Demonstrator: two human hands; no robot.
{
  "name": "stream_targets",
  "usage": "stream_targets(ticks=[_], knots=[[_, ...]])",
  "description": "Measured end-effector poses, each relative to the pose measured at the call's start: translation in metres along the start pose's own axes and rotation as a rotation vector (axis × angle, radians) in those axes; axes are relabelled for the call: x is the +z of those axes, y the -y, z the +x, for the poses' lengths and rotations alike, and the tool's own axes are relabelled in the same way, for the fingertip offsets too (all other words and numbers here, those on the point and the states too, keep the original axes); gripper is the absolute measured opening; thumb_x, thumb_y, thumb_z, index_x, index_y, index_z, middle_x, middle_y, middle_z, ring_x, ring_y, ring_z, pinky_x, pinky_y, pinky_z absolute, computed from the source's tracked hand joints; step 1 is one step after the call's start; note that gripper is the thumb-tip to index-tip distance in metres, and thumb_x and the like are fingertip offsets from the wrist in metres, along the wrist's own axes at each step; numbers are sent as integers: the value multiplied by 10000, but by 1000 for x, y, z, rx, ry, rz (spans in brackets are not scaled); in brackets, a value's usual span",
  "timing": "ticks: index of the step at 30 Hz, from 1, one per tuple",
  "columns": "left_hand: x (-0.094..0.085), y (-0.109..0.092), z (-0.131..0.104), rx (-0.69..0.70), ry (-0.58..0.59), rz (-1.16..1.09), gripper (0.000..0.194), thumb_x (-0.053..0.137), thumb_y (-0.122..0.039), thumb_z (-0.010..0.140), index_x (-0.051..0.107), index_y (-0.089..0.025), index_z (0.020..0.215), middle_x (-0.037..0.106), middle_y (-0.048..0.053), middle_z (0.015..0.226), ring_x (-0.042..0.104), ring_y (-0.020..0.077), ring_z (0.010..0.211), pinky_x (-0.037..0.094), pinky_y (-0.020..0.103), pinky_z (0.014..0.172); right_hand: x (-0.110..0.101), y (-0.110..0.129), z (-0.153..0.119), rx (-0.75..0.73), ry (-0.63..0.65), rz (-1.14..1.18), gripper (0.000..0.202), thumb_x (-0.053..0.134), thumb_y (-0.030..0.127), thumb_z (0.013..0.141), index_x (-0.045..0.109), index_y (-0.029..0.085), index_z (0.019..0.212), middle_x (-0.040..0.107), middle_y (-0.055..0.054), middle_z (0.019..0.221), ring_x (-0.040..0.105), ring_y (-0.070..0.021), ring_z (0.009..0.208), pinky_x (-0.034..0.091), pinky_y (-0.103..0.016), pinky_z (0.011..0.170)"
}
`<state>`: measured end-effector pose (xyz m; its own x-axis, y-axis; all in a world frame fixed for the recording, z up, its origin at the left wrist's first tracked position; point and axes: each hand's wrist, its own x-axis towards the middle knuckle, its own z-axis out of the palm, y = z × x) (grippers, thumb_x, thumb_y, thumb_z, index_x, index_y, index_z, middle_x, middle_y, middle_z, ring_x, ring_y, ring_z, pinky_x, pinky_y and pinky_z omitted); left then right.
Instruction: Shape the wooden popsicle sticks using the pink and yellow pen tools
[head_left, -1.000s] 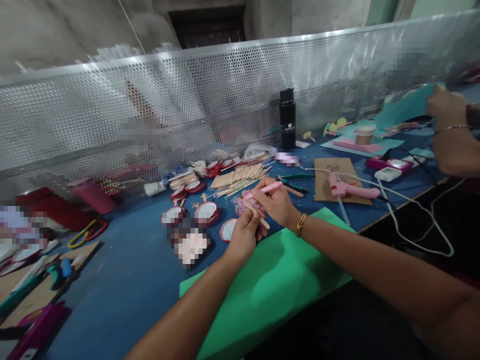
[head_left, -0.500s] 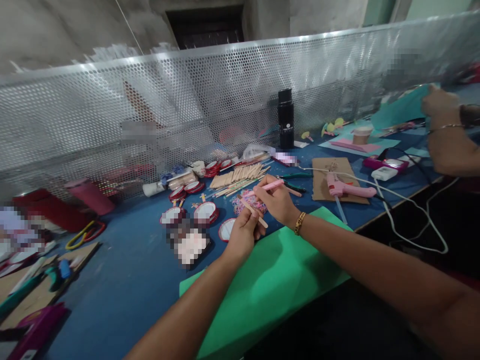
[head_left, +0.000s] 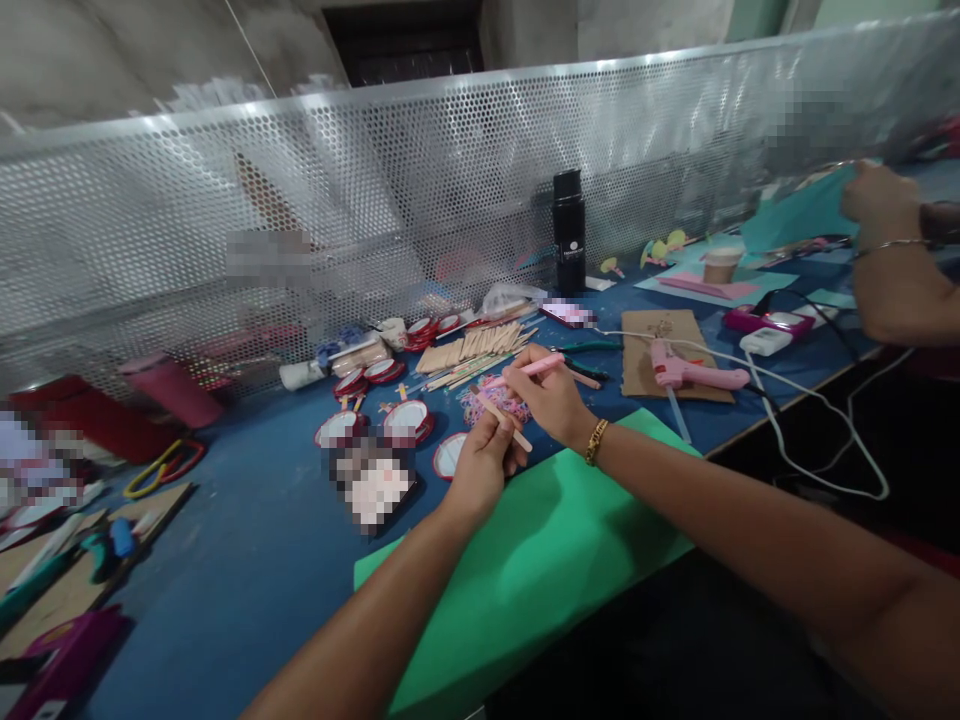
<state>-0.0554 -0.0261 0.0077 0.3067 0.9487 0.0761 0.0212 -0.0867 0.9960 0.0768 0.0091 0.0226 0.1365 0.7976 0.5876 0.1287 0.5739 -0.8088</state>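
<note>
My left hand point(head_left: 487, 455) is closed on a flat wooden craft stick point(head_left: 510, 422), which slants down to the right between the fingers. A pink pen point(head_left: 541, 366) is gripped in my right hand point(head_left: 551, 395), its lower end close to the stick's upper end; whether they touch I cannot tell. Below both hands lies a green sheet point(head_left: 540, 550). Just behind them is a pile of small, multicoloured loops point(head_left: 474, 402). Beside my left hand lies a round white piece with a red rim point(head_left: 448, 457).
Craft sticks point(head_left: 476, 347) lie in a heap behind the hands. More red-rimmed round pieces point(head_left: 407, 420) sit to the left. A pink glue gun point(head_left: 694, 374) rests on cardboard point(head_left: 637, 345) at right, near white cables. A black bottle point(head_left: 569, 235) stands behind. A co-worker's hand point(head_left: 885, 200) holds blue paper point(head_left: 799, 215).
The view has shifted slightly, so the scene sits a little further left and up. Both hands keep hold of the craft stick and the pen.
</note>
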Motion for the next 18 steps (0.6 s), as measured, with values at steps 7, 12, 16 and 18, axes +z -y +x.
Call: stream_targets(ticks=[7,12,16,18], knots=[[0,-2,0,-3,-5,-1,341,599,-550,816,538,-214,816,558,-55,492,399,92,397,251,221,427,0,2,0,-4,14,-15,177,569,301,851,511,219,705,568,33,622,557,-132,583,443,-261,575],[1,-3,-1,-7,-7,2,337,594,-543,822,537,-211,825,562,-51,492,400,93,404,255,218,432,0,1,1,-10,4,-18,183,555,309,862,503,222,710,592,27,642,579,-138,626,461,-268,625],[1,-4,-1,-11,-13,0,355,601,-562,808,536,-213,809,561,-49,490,405,94,403,258,222,434,0,2,-1,-10,47,-22,167,571,305,842,509,224,710,565,42,617,542,-128,574,436,-251,564],[2,-4,-1,-11,-18,-6,355,602,-562,806,536,-213,808,555,-52,488,399,93,399,253,222,433,0,3,0,-12,22,-33,177,568,292,835,498,223,688,553,38,623,536,-130,593,437,-256,581]])
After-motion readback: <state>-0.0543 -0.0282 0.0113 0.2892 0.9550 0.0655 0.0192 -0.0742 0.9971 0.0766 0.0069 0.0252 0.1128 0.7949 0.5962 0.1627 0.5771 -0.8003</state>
